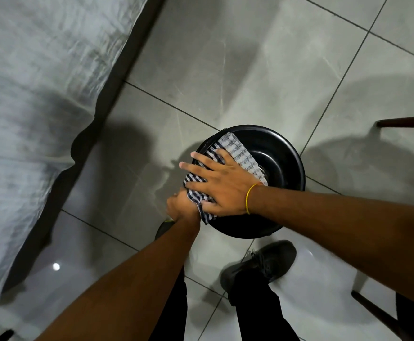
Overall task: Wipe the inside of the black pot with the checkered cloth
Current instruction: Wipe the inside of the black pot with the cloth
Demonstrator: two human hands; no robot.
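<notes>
The black pot (pixel 278 153) is held above the tiled floor (pixel 238 57), in front of the person's legs, mouth up and tipped slightly. The checkered cloth (pixel 238 148) lies draped across its left side: the far end rests down inside the bowl, while the near end hangs over the near-left rim.

The right hand (pixel 222 184) lies flat on the cloth, fingers (pixel 196 167) spread wide and reaching past the left rim; it presses rather than grips. The left hand (pixel 180 205) is at the near-left rim, closed around the hanging end of the cloth and, apparently, the pot's edge; its fingertips are hidden, so the exact hold cannot be confirmed.

Assessment: wiping appears under way but early. Cloth contact is confined to the left wall and rim. The bare right wall and the bottom show no cloth on them and, by my judgement, remain to be covered. Whether the interior is already clean cannot be told.
</notes>
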